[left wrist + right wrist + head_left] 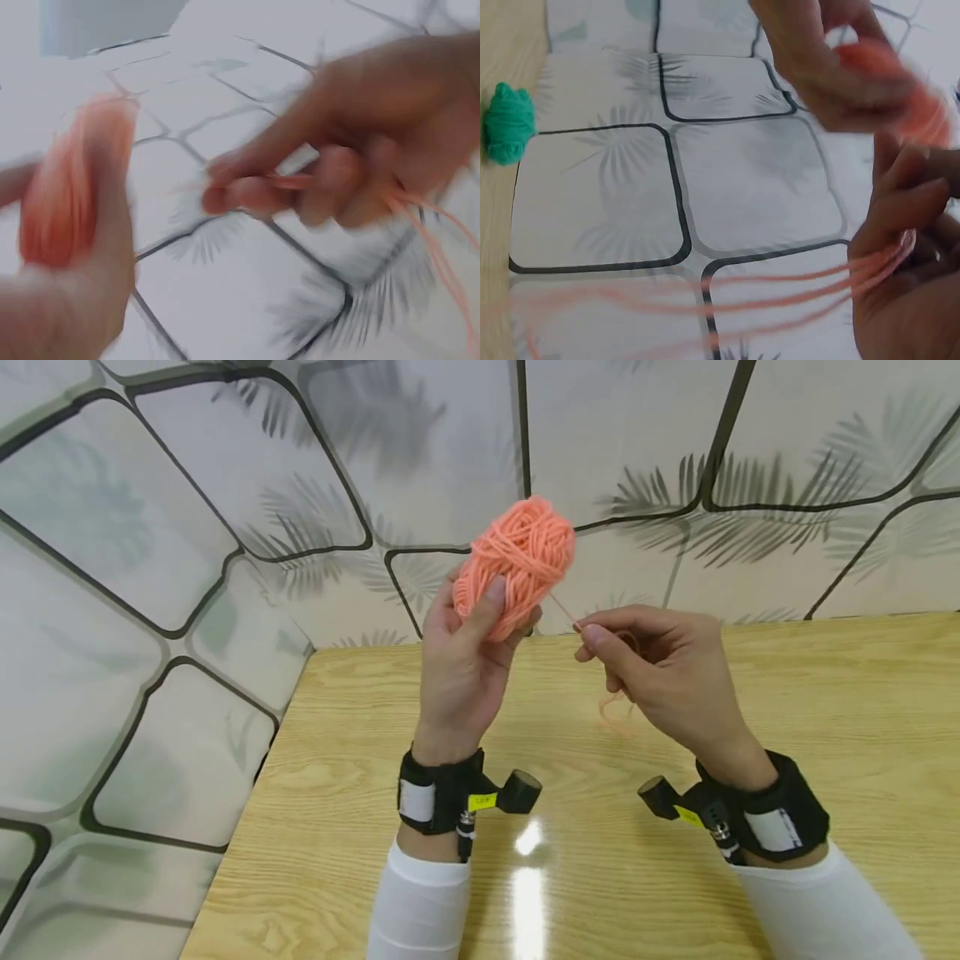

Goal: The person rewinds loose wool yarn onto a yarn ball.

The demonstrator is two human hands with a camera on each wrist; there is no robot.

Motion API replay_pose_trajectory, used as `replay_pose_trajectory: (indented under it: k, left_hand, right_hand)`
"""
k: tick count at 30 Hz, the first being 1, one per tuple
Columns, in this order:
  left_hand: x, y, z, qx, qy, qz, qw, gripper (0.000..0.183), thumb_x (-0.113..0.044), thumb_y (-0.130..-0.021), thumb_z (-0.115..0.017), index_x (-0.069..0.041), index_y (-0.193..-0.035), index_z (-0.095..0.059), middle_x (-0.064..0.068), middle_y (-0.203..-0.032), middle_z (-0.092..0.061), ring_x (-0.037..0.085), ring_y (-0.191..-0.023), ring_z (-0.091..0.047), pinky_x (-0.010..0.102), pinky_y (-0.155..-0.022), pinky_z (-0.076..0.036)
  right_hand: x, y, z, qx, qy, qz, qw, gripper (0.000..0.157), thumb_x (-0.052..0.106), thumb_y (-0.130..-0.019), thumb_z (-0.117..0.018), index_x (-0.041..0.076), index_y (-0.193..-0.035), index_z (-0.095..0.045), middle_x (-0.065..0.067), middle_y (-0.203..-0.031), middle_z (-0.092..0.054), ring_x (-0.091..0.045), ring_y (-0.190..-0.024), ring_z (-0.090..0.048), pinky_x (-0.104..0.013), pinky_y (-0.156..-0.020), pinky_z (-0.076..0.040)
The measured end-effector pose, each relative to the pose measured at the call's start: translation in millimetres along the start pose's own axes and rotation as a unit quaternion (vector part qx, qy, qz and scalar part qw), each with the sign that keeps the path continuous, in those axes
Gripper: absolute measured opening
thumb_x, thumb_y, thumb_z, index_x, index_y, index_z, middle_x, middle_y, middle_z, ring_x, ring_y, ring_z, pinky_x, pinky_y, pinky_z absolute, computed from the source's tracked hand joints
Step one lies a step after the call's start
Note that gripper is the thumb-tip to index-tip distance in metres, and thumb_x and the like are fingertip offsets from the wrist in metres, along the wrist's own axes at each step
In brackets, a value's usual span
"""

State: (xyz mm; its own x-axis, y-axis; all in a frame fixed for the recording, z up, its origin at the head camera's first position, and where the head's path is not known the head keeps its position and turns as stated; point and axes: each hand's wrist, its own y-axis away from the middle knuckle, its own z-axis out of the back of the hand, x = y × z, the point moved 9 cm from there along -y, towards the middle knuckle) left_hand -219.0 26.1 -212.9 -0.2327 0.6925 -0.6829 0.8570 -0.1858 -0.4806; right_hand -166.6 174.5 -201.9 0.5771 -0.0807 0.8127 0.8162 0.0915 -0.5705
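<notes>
A skein of coral-pink yarn (521, 556) is held up in my left hand (465, 672), thumb across its front and fingers behind it. To its right, my right hand (671, 668) pinches a strand between thumb and forefinger. That strand runs taut from the skein to the fingertips. More loose yarn (617, 718) hangs below the right hand's curled fingers. In the right wrist view, several pink strands (795, 304) trail out of that palm. The skein (64, 195) is blurred in the left wrist view.
Both hands are above a light wood-grain table (360, 777). Patterned panels (630, 435) with dark lines and leaf prints rise behind and to the left. A green ball of yarn (510, 124) shows at the left edge of the right wrist view.
</notes>
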Motion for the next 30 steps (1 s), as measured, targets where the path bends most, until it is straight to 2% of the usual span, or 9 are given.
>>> replay_pose_trajectory:
  k: [4, 8, 12, 16, 19, 21, 23, 26, 30]
  left_hand:
    - [-5.4, 0.7, 15.2, -0.075, -0.328, -0.037, 0.9411, 0.036, -0.012, -0.084, -0.065, -0.001, -0.114, -0.048, 0.013, -0.102, -0.056, 0.021, -0.085, -0.058, 0.034, -0.071, -0.049]
    - [15.7, 8.1, 8.1, 0.104, -0.432, 0.104, 0.8897, 0.029, -0.017, -0.084, -0.064, -0.009, -0.11, -0.054, 0.007, -0.091, -0.057, 0.02, -0.073, -0.054, 0.035, -0.063, -0.047]
    - [20.7, 26.1, -9.4, 0.242, -0.22, 0.204, 0.9228, 0.029, -0.016, -0.085, -0.064, -0.007, -0.111, -0.054, 0.011, -0.092, -0.057, 0.021, -0.075, -0.056, 0.038, -0.064, -0.049]
    - [2.6, 13.9, -14.1, 0.159, 0.043, 0.137, 0.9768, 0.04, -0.013, -0.084, -0.066, -0.003, -0.118, -0.048, 0.013, -0.105, -0.054, 0.019, -0.083, -0.058, 0.03, -0.068, -0.05]
    - [-7.0, 3.6, -1.9, 0.044, -0.006, 0.03, 0.9986, 0.043, -0.013, -0.084, -0.065, -0.002, -0.12, -0.046, 0.014, -0.111, -0.053, 0.019, -0.089, -0.058, 0.029, -0.073, -0.05]
    - [-8.6, 2.5, 5.7, -0.003, -0.171, 0.005, 0.9852, 0.04, -0.013, -0.084, -0.065, -0.002, -0.118, -0.047, 0.013, -0.108, -0.054, 0.019, -0.087, -0.057, 0.031, -0.072, -0.049]
    - [-3.8, 4.5, 8.6, 0.007, -0.331, 0.039, 0.9426, 0.033, -0.014, -0.083, -0.066, -0.005, -0.111, -0.051, 0.011, -0.098, -0.056, 0.018, -0.079, -0.055, 0.033, -0.067, -0.049]
    - [11.4, 15.2, -3.3, 0.17, -0.394, 0.116, 0.8958, 0.026, -0.014, -0.083, -0.066, -0.008, -0.106, -0.054, 0.008, -0.088, -0.055, 0.019, -0.071, -0.051, 0.035, -0.061, -0.045]
    - [14.7, 28.9, -17.4, 0.258, -0.174, 0.191, 0.9308, 0.028, -0.01, -0.084, -0.065, -0.004, -0.107, -0.051, 0.012, -0.09, -0.055, 0.021, -0.076, -0.054, 0.036, -0.066, -0.048]
  right_hand:
    - [9.6, 3.1, 1.0, -0.012, 0.066, 0.024, 0.997, 0.012, 0.003, -0.084, -0.062, 0.005, -0.094, -0.069, -0.008, -0.077, -0.063, -0.016, -0.055, -0.05, -0.026, -0.045, -0.038]
    - [8.7, 2.5, 15.2, -0.025, 0.006, 0.043, 0.999, 0.014, -0.005, -0.079, -0.064, -0.001, -0.092, -0.067, -0.014, -0.075, -0.06, -0.017, -0.057, -0.052, -0.026, -0.047, -0.038]
    - [-1.4, -0.6, 27.0, -0.038, -0.092, 0.024, 0.995, 0.014, -0.011, -0.077, -0.061, -0.012, -0.091, -0.061, -0.019, -0.077, -0.059, -0.02, -0.056, -0.051, -0.028, -0.049, -0.041]
    - [-8.0, -0.6, 17.9, -0.014, -0.119, -0.002, 0.993, 0.013, -0.011, -0.078, -0.061, -0.012, -0.091, -0.06, -0.021, -0.078, -0.058, -0.022, -0.058, -0.052, -0.029, -0.049, -0.042]
    - [-7.9, 1.5, 6.5, 0.014, -0.085, -0.003, 0.996, 0.013, -0.008, -0.078, -0.063, -0.005, -0.091, -0.063, -0.02, -0.077, -0.058, -0.022, -0.059, -0.054, -0.029, -0.048, -0.043]
    - [-5.5, 2.9, 1.8, 0.028, -0.066, 0.007, 0.997, 0.014, -0.007, -0.078, -0.063, -0.002, -0.091, -0.064, -0.018, -0.078, -0.059, -0.021, -0.06, -0.055, -0.029, -0.048, -0.044]
    - [-2.6, 3.5, 1.9, 0.029, -0.063, 0.02, 0.997, 0.014, -0.008, -0.078, -0.063, -0.002, -0.091, -0.064, -0.018, -0.078, -0.059, -0.021, -0.061, -0.055, -0.029, -0.047, -0.044]
    - [-1.6, 1.9, 9.9, 0.006, -0.073, 0.029, 0.997, 0.013, -0.009, -0.078, -0.062, -0.005, -0.091, -0.063, -0.019, -0.078, -0.059, -0.021, -0.06, -0.055, -0.029, -0.048, -0.044]
    - [-11.1, -1.1, 16.3, -0.016, -0.094, -0.003, 0.995, 0.012, -0.007, -0.08, -0.062, -0.008, -0.091, -0.062, -0.021, -0.078, -0.058, -0.023, -0.059, -0.053, -0.03, -0.052, -0.045]
